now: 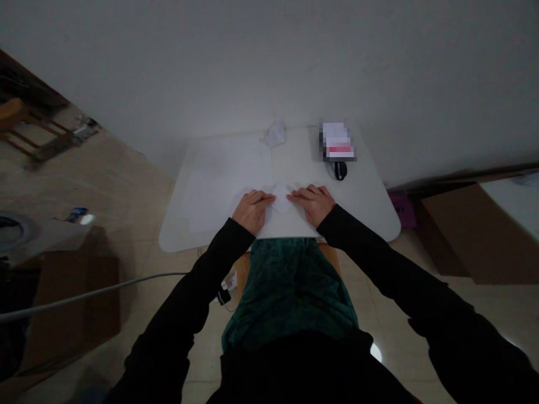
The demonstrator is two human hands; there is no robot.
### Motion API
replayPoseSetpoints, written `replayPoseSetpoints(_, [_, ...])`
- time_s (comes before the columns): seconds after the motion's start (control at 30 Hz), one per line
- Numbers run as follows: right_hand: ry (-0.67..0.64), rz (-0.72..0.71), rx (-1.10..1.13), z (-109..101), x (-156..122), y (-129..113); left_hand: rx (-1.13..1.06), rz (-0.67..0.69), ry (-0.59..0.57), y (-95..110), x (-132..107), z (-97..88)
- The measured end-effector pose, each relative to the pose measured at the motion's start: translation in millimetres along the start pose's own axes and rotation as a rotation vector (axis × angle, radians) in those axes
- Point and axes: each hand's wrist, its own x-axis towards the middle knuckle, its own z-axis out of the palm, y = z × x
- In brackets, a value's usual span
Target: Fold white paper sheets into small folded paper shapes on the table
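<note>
A small folded piece of white paper [281, 198] lies on the white table near its front edge. At its left side, my left hand [253, 211] has its fingers bent together, with the tips gripping the paper's edge. My right hand [314, 203] faces it from the other side, thumb and forefinger closed at the paper's right edge. Larger white sheets [223, 179] are spread over the left part of the table, just beyond my left hand. Behind the folded paper stands a crumpled or folded white paper piece [275, 133] near the wall.
On the table's back right sits a blurred box-like item [337, 139] with a small black looped object [340, 170] before it. Cardboard boxes stand on the floor at right [484, 235] and left [80, 303]. A grey cable [126, 281] crosses at left. A wall [269, 62] rises behind the table.
</note>
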Motion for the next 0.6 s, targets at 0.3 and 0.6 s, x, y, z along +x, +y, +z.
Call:
replayPoseSetpoints(0.3, [0.029,0.002,0.018,1.4,0.0,0.8,0.154,-0.078,0.110,-0.1,-13.3,-9.5])
replayPoseSetpoints(0.6, [0.080,-0.033,0.043,7.1,-0.1,5.6,0.085,-0.177,0.124,-12.2,-1.9,-6.2])
